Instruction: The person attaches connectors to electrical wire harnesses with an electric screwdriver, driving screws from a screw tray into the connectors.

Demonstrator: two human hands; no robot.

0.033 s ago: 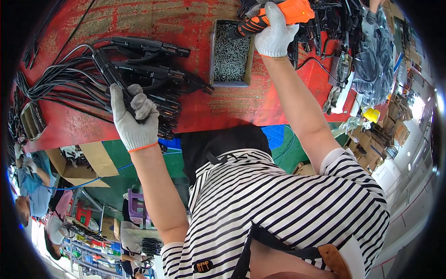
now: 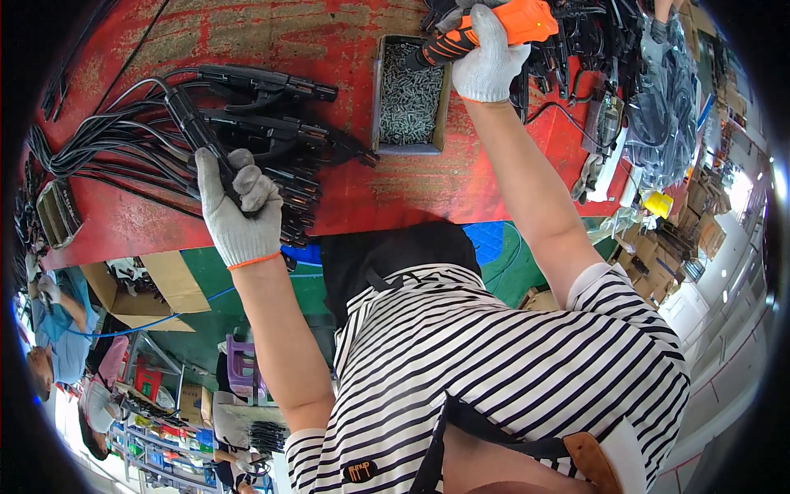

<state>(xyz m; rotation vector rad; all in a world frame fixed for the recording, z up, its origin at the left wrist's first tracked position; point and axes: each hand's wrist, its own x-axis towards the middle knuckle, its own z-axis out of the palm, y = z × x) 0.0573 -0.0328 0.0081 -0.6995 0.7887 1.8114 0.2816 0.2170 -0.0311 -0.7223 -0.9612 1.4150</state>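
Note:
My left hand [image 2: 240,202], in a white knit glove, is closed around the black handle of a welding electrode holder [image 2: 188,115] with a cable at its far end. The holder's near end is hidden by my fingers. Beside it lies a pile of similar black electrode holders [image 2: 267,85]. My right hand [image 2: 491,58], gloved as well, wraps an orange and black cordless screwdriver [image 2: 522,20]. The screwdriver's black nose points left, over the far right edge of an open box [image 2: 411,149] full of small silver screws [image 2: 409,103]. I cannot make out its tip clearly.
Black cables [image 2: 99,148] run left across the worn red table [image 2: 354,202]. More black parts and clear plastic bags [image 2: 665,123] crowd the right side. A cardboard box [image 2: 177,284] stands below the table's left edge. Other people work at the lower left.

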